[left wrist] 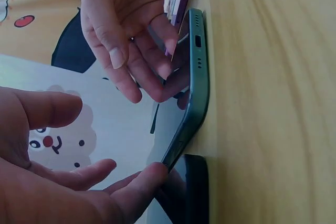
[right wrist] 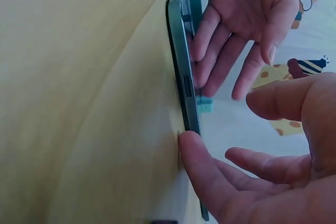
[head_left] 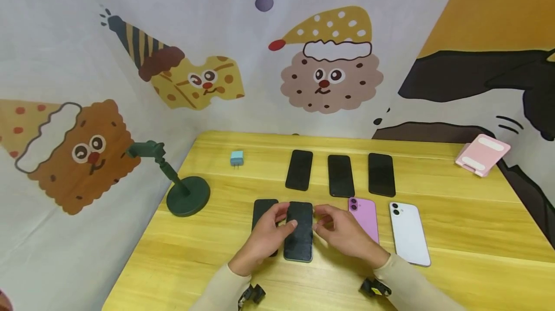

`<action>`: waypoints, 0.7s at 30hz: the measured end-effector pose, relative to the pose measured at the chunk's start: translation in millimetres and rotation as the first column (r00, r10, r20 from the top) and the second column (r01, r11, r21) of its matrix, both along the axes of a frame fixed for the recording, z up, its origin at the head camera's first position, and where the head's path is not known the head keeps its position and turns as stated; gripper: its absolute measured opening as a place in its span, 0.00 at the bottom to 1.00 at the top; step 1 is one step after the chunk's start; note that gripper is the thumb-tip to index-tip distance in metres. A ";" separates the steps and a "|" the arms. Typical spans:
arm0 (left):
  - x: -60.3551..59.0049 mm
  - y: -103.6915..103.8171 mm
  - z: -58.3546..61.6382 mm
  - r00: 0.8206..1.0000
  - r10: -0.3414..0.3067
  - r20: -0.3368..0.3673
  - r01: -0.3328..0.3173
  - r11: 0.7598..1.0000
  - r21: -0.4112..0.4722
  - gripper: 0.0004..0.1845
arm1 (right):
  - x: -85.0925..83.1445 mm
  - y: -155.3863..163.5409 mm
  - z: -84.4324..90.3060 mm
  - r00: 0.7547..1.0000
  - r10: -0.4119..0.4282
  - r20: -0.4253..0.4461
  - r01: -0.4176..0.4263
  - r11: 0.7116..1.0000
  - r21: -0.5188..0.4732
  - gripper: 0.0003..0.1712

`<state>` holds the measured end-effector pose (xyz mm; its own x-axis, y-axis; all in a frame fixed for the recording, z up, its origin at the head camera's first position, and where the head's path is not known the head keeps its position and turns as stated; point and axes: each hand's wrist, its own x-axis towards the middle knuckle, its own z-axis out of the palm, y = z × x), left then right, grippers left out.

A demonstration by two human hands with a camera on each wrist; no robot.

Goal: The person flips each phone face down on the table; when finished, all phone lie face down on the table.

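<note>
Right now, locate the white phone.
In the head view, the white phone lies right of centre on the table, just right of the pink phone, with the right hand farther left.

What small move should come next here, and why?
Perhaps nudge the green-edged phone slightly right with the left hand at its left edge, since its gap to the pink phone looks wider than that to the dark phone on its left.

Green-edged phone (head_left: pixel 300 239), face up, apparently flat
</note>
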<state>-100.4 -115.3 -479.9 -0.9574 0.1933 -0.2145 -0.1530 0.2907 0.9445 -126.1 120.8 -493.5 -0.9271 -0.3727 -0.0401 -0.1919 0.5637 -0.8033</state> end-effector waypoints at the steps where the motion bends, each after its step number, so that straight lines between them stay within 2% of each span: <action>1: -0.3 0.0 0.3 1.000 -0.007 0.002 0.007 1.000 -0.001 0.32 | 0.6 -0.5 0.6 1.000 0.004 0.013 -0.003 1.000 -0.006 0.26; 5: -1.2 0.4 1.9 1.000 -0.019 0.001 0.019 1.000 -0.005 0.33 | 2.9 -1.6 2.8 0.998 0.018 0.053 -0.017 1.000 -0.021 0.28; 10: -2.7 2.1 2.7 1.000 0.007 -0.011 -0.007 1.000 0.011 0.35 | 4.4 -1.0 3.1 0.998 0.022 0.067 -0.021 1.000 -0.019 0.31; 21: -11.2 5.5 -0.7 0.998 0.069 -0.002 -0.069 0.989 0.134 0.34 | 7.8 1.1 7.2 0.995 -0.013 0.099 0.018 0.999 -0.048 0.37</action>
<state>-111.6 -109.8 -480.6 -0.9707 0.1533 -0.1849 -0.1620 0.1502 0.9753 -118.3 121.9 -486.4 -0.9252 -0.3621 -0.1138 -0.1020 0.5259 -0.8444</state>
